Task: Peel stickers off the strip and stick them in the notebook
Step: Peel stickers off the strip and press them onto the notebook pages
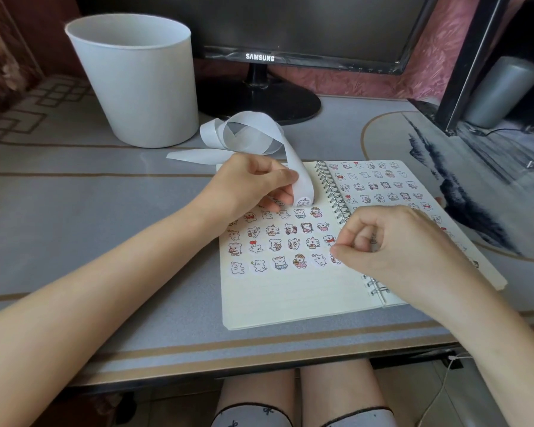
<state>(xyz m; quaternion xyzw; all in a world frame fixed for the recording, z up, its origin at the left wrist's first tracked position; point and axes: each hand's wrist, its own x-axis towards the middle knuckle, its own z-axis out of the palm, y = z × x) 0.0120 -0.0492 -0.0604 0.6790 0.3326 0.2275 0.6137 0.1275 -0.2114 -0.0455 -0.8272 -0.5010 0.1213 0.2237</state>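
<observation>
- The strip [250,134] is seen as a long white band. It is looped and curled on the desk [105,195], just past the far edge of the notebook [290,297].
- The end of the strip is bent down over the left page.
- One round sticker [302,201] is seen on that end.
- The strip is pinched near its end by the left hand [253,186]. The thumb is pressed on one side and curled fingers on the other.
- The notebook is laid open on the desk, with a wire coil [333,192] down its middle.
- Rows of small bear stickers [275,245] are stuck on both pages. Only faint lines are seen on the near part of the left page.
- The right hand [383,241] is held over the coil and the right page, with its fingers curled in.
- Its thumb and first finger are pressed together at the right end of the nearest row on the left page. It cannot be told if a sticker is held between them.
- A white bin [136,78] is stood on the desk, far and left, near the strip.
- A black screen [290,26] on a round foot is set behind the strip.
- The desk is covered in grey with brown lines.
- Two knees [299,396] are seen under the near edge of the desk.
</observation>
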